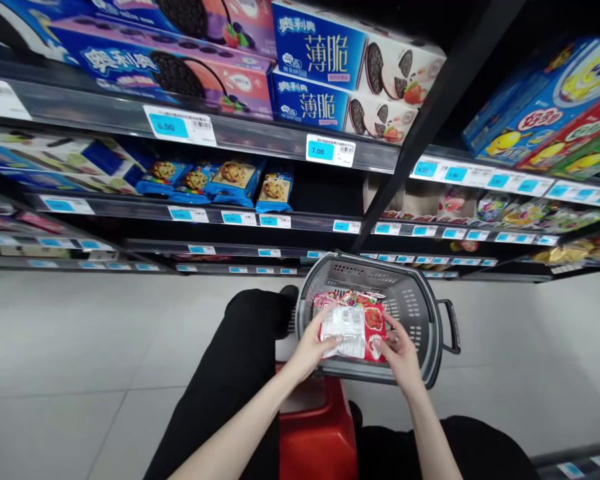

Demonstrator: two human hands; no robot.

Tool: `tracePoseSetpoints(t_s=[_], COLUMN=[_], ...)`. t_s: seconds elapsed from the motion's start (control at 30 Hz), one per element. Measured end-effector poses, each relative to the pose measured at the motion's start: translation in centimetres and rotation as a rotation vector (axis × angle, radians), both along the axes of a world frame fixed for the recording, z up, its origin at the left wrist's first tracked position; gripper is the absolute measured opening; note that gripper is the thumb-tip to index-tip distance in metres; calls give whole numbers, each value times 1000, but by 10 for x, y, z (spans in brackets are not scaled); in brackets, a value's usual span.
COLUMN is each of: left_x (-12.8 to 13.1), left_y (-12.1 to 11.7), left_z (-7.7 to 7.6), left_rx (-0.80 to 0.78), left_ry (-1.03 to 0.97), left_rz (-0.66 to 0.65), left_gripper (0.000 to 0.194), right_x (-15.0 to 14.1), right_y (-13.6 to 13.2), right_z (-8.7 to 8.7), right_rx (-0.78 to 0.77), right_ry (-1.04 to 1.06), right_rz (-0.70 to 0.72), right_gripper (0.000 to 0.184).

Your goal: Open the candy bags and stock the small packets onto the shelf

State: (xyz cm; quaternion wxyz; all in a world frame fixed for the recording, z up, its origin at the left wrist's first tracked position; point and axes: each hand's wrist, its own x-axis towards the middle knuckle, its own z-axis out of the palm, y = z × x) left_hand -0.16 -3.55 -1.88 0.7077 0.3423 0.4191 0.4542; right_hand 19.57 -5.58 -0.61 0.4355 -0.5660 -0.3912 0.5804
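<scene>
Between my two hands is a red and silver-white snack bag [351,332], its printed back facing up. My left hand [316,341] grips its left edge, thumb on top. On the right side, my right hand [397,345] pinches the bag's red end between thumb and fingers. The bag is held over a grey plastic shopping basket [433,320] with a dark handle out to the right. Inside the basket, several colourful snack packets [347,297] lie partly hidden beneath the held bag.
Ahead stand shelves with blue cookie boxes [325,60], small blue cookie bags [235,180] and price tags [330,151]. Cartoon-printed boxes [555,107] fill the right shelf. Below me is a red stool [317,440], with my black-trousered legs on either side. The floor [80,340] is pale tile.
</scene>
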Motion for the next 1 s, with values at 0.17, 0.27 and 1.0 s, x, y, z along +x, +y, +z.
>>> tracePoseSetpoints(t_s=[0.17,0.27,1.0], left_x=[-3,-2,1], left_y=[2,1,3], left_z=[-7,-6,-8], left_rx=[63,81,-127], left_ry=[326,397,151], left_rz=[-87,-57,42], left_gripper=[45,40,23], right_x=[3,1,-3], right_y=[-1,-1,1], right_z=[-8,-12,10], right_rx=[14,57,514], right_ry=[-98,-225,-639], right_rz=[-24,-71,60], right_gripper=[36,27,12])
